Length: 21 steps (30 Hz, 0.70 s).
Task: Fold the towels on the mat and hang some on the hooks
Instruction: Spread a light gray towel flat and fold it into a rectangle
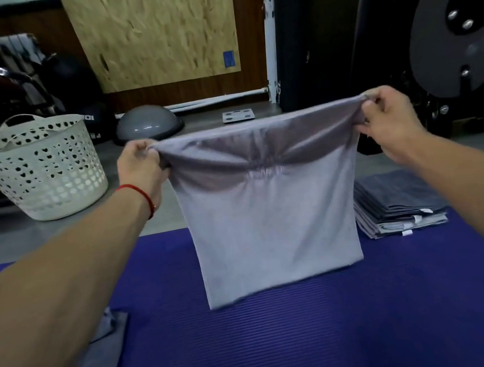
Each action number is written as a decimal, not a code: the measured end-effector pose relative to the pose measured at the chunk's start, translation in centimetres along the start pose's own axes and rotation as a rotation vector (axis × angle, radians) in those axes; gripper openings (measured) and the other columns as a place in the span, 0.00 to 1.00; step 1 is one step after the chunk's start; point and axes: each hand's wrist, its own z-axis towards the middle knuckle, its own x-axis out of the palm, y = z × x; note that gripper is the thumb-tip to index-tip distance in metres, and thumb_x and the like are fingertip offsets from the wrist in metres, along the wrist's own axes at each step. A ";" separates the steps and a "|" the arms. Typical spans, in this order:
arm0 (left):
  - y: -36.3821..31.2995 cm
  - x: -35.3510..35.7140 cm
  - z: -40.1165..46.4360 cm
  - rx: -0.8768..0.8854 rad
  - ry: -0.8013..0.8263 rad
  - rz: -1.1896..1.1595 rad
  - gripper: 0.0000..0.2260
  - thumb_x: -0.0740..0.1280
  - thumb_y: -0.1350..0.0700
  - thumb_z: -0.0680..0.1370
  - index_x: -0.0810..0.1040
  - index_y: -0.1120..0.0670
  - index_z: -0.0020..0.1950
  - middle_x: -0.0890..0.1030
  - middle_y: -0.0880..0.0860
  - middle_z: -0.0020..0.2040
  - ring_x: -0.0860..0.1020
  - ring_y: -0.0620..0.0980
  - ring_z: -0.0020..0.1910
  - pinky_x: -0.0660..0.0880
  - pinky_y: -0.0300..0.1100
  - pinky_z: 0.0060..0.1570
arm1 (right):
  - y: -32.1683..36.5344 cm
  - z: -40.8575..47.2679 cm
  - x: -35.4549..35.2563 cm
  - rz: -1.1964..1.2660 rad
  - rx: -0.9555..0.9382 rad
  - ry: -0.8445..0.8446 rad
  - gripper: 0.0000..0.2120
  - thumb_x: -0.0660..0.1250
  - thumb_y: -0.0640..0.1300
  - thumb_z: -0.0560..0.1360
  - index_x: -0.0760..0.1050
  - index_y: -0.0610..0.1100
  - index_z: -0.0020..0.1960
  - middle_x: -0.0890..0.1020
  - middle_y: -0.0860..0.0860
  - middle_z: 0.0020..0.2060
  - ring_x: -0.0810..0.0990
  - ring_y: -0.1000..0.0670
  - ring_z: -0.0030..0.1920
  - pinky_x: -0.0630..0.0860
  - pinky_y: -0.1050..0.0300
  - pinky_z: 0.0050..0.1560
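A ribbed purple foam mat [313,341] covers the floor. Above it, the left hand [142,164] and right hand [387,121] each pinch a top corner of a pale grey cloth towel [269,225], hanging doubled, beside a stack of folded grey towels [397,205].

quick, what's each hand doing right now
Left hand: closed, gripping the left top corner of the grey towel.
Right hand: closed, gripping the towel's right top corner.
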 end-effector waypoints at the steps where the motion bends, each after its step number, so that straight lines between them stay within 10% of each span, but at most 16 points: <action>1: -0.5 0.3 -0.1 0.060 0.012 -0.038 0.14 0.58 0.70 0.81 0.73 0.52 0.47 0.77 0.52 0.45 0.78 0.46 0.44 0.79 0.37 0.38 | 0.5 0.1 -0.3 0.049 -0.017 -0.028 0.11 0.56 0.37 0.85 0.73 0.49 0.50 0.78 0.51 0.48 0.80 0.51 0.53 0.82 0.52 0.58; 7: 0.6 -1.9 -2.4 0.011 0.215 -0.320 0.09 0.59 0.65 0.84 0.74 0.58 0.61 0.79 0.61 0.61 0.81 0.55 0.59 0.79 0.49 0.60 | 0.1 -4.8 -3.7 0.194 -0.107 -0.016 0.14 0.60 0.34 0.83 0.77 0.50 0.48 0.82 0.54 0.40 0.83 0.57 0.46 0.82 0.59 0.51; 14: 15.6 -9.9 -13.1 -0.102 0.411 0.260 0.03 0.69 0.58 0.81 0.82 0.51 0.50 0.86 0.53 0.47 0.81 0.47 0.48 0.79 0.41 0.52 | -11.1 -13.7 -8.4 -0.367 0.120 0.534 0.08 0.65 0.32 0.81 0.80 0.42 0.51 0.86 0.47 0.45 0.86 0.51 0.48 0.80 0.66 0.49; 21: 24.7 -15.3 -22.7 0.030 0.735 0.853 0.06 0.68 0.53 0.81 0.83 0.43 0.50 0.80 0.29 0.55 0.79 0.32 0.56 0.69 0.24 0.57 | -20.0 -20.1 -10.1 -0.866 0.158 0.968 0.11 0.73 0.42 0.78 0.81 0.59 0.45 0.84 0.61 0.44 0.81 0.59 0.49 0.76 0.59 0.53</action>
